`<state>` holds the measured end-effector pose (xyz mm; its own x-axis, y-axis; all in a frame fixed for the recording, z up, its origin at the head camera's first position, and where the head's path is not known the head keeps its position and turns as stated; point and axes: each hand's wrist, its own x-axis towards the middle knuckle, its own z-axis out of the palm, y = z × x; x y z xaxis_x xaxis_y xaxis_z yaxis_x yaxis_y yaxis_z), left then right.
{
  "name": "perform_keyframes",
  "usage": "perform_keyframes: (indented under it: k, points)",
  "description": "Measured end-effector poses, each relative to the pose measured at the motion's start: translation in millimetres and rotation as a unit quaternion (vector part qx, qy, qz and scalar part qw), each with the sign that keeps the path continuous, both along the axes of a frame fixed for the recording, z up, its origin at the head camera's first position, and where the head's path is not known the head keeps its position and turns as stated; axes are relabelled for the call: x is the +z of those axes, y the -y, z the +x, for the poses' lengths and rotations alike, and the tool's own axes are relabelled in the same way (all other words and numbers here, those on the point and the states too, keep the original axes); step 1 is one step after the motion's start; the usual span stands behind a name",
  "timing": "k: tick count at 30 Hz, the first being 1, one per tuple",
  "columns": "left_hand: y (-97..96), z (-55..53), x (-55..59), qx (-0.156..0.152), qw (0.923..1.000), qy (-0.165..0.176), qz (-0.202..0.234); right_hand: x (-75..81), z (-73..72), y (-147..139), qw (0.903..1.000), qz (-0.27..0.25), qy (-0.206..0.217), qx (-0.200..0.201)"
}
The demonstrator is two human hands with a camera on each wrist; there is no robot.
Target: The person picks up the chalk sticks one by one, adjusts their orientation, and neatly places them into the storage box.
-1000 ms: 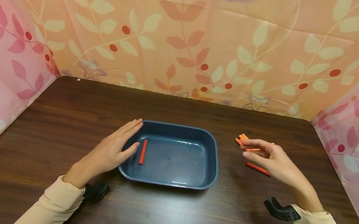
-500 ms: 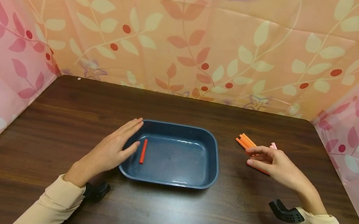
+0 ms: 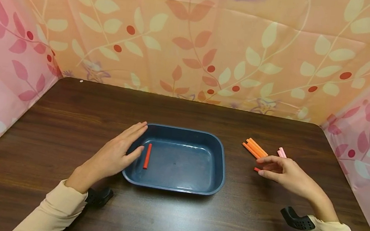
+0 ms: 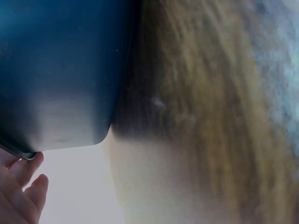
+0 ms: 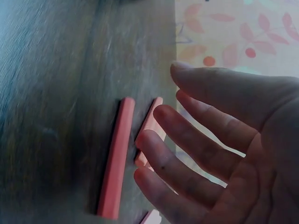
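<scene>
My left hand (image 3: 114,155) rests along the left rim of a blue plastic tub (image 3: 181,171), fingers straight; its fingertips touch the rim in the left wrist view. One red stick (image 3: 147,157) lies in the tub near its left wall. My right hand (image 3: 288,176) hovers over a second red stick (image 5: 116,158), thumb and loosely bent fingers apart with nothing between them. From the head view the hand hides most of that stick. Just beyond the fingers lie several orange sticks (image 3: 255,148) side by side, and pink sticks (image 3: 282,152) partly hidden behind the hand.
Everything stands on a dark brown wooden table (image 3: 77,117). Floral curtains (image 3: 193,47) close off the back and both sides. A black wrist-worn device (image 3: 297,218) sits at each cuff.
My right hand has moved right and slightly down, from over the orange sticks to over the red stick, uncovering the orange and pink sticks. The left hand and the tub stay put.
</scene>
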<state>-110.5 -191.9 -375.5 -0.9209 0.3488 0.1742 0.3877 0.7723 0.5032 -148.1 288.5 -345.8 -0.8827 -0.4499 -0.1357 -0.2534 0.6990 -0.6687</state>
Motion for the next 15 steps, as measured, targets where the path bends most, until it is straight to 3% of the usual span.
perform_keyframes:
  k: [9, 15]
  points:
    - [0.2, 0.2, 0.0, 0.002, 1.0, 0.0, 0.0, -10.6, -3.6, -5, 0.9994, 0.022, -0.022, 0.012]
    - [0.5, 0.1, 0.1, 0.001, 1.0, 0.0, -0.001, -16.1, -4.7, -8, 0.9952, 0.062, -0.071, 0.028]
